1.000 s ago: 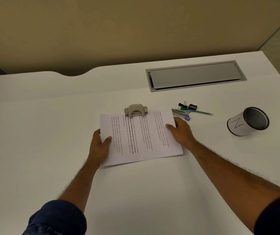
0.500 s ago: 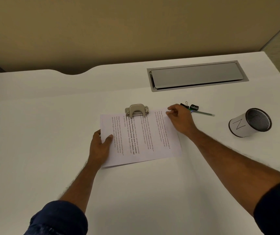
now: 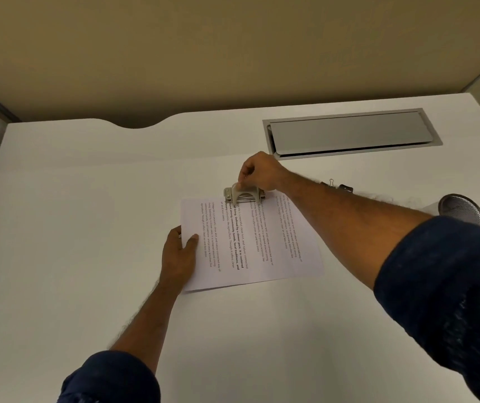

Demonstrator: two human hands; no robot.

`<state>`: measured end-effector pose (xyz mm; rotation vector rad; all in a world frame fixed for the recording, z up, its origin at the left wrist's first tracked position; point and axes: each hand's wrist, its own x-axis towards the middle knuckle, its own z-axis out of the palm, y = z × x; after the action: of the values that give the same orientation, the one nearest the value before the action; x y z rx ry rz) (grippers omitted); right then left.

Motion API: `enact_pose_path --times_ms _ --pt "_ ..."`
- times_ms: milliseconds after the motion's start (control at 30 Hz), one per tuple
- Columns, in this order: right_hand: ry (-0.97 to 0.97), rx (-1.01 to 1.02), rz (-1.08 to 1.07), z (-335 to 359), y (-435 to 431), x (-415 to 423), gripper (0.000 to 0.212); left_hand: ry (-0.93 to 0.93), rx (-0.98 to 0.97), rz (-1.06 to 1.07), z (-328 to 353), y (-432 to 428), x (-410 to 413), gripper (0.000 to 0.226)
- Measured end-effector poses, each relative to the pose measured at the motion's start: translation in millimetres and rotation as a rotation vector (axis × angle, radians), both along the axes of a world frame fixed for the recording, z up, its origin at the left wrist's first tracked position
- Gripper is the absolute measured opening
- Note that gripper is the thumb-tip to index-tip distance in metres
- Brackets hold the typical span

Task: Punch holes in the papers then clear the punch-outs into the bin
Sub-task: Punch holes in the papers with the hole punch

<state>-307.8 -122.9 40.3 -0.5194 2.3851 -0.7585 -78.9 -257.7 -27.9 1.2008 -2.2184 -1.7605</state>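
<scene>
Papers (image 3: 250, 242) lie mid-frame, top edge fed into the hole punch (image 3: 243, 194); left hand (image 3: 179, 254) pinches their left edge so nothing slips, right hand (image 3: 257, 173) curls over its top to press. Mesh bin (image 3: 462, 209) sits far right.

White desk (image 3: 58, 228), beige partition wall (image 3: 233, 53), grey cable hatch (image 3: 349, 132) recessed at back

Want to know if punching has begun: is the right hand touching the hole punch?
Touching. The head view shows the right hand, fingers curled, resting on the hole punch lever with no gap; the left hand holds the papers.
</scene>
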Motion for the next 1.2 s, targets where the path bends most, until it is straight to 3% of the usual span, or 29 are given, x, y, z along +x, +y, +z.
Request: enact_pose_path --times_ms 233,400,767,867,1033,1200 --pt "-0.108 0.129 -0.009 1 -4 -17 0.032 -0.005 -0.014 0.002 -1 0 0 0.031" --pt "-0.087 0.365 0.095 3 -9 -23 0.063 -0.003 -0.012 0.007 -4 0 2 0.030" --pt "-0.063 0.462 0.062 -7 -10 -26 0.085 0.025 0.000 0.014 -4 1 3 0.030" --pt "-0.062 0.461 0.057 -12 -8 -29 0.088 0.018 -0.021 0.019 -6 1 2 0.031" --pt "-0.035 0.481 0.104 -11 -6 -29 0.074 0.039 -0.055 0.022 -8 2 2 0.031" --pt "-0.039 0.447 0.067 -10 -6 -25 0.083 0.034 -0.054 0.021 -9 1 1 0.031"
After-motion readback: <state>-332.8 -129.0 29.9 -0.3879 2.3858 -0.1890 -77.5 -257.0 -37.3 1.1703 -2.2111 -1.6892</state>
